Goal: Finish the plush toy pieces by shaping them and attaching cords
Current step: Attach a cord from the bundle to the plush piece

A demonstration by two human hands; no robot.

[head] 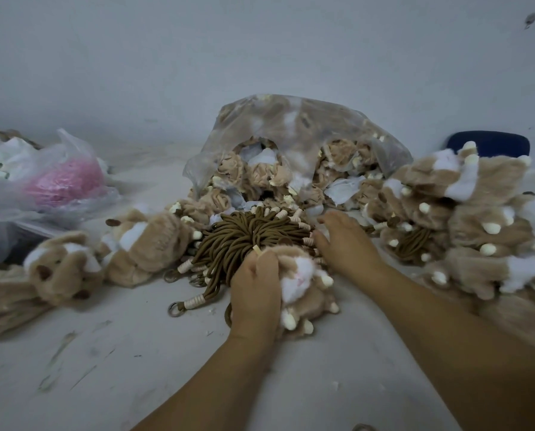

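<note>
We see the plush toy (pixel 303 284) low in the middle of the worktop (pixel 120 353), a soft tan fur piece with a white muzzle patch and small cream nubs for paws. Our left hand (pixel 255 293) grasps it, fingers curled over its upper left side, with a cream stub poking out above the knuckles. Our right hand (pixel 343 241) is released, its fingers loosely extended and lying at the right edge of the cord bundle (pixel 247 231).

That bundle lies just behind the toy, touching it: many olive-brown round cords fanned outward, each end bound in cream thread. One loose cord (pixel 191 301) lies just to the left of the left hand, ending in a dull metal ring.

Behind the cords, a crumpled clear plastic bag (pixel 291 126) gapes toward us, spilling inside-out plush pieces (pixel 253 175) that show beige backing and white lining. To the right, a heap of furry finished toys (pixel 477 213) is piled up, with a dark blue object (pixel 489 143) behind it. To the left lie more tan toys (pixel 145 244), and farther left a thin translucent bag (pixel 64 181) holding something pink. The worktop is white and scuffed, flecked with bits of fluff.
</note>
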